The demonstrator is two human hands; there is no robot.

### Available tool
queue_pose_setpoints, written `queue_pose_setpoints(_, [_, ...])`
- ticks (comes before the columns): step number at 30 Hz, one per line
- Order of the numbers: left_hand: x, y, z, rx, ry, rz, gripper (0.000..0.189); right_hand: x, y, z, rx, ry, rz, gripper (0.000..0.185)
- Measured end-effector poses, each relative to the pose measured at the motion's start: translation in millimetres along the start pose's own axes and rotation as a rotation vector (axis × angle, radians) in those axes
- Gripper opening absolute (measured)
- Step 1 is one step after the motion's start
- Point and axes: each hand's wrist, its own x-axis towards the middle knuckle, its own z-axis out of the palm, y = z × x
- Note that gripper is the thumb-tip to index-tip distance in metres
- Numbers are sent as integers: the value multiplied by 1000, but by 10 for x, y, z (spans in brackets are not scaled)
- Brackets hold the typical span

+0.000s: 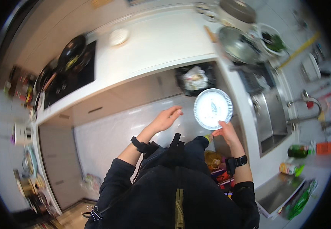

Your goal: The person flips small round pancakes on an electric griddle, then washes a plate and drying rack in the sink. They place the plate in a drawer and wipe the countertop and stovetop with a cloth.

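Note:
My right hand [227,133] grips the lower rim of a round white plate [212,108], which has a dark patterned border and a mark in its middle. The plate is held over the floor between the counter and the sink side, just below a black-lined bin [195,77] with crumpled white waste in it. My left hand [168,118] is held out to the left of the plate, holding nothing, its fingers partly bent and slightly blurred. Each of my wrists wears a black strap with a small device.
A wok [73,53] stands on the black cooktop [88,68] at the left. On the white counter [159,40] lies a round white object [119,36]. To the right are a glass lid [237,44], a steel sink [271,114], a faucet [311,100] and a green bottle [298,151].

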Motion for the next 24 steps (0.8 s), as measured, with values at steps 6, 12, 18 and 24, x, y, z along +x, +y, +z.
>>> queue_pose_setpoints(6, [-1332,-492,-918,-521,259,-191,51,291,-4,2243,-254,-519,126,38])
queue_pose_setpoints(12, [-2162,-1266,-1690,-727,709,-335,53,504,-220,3595,-1024,-483,-719,58])
queue_pose_setpoints(18, [-2436,-1883,-2587,-841,771,-428,47,1080,-112,4780,-1295,-970,-1165,39])
queue_pose_setpoints(24, [-2709,-2101,-3376,-1125,725,-323,74,1494,-184,5758,-1076,-1078,-1056,18])
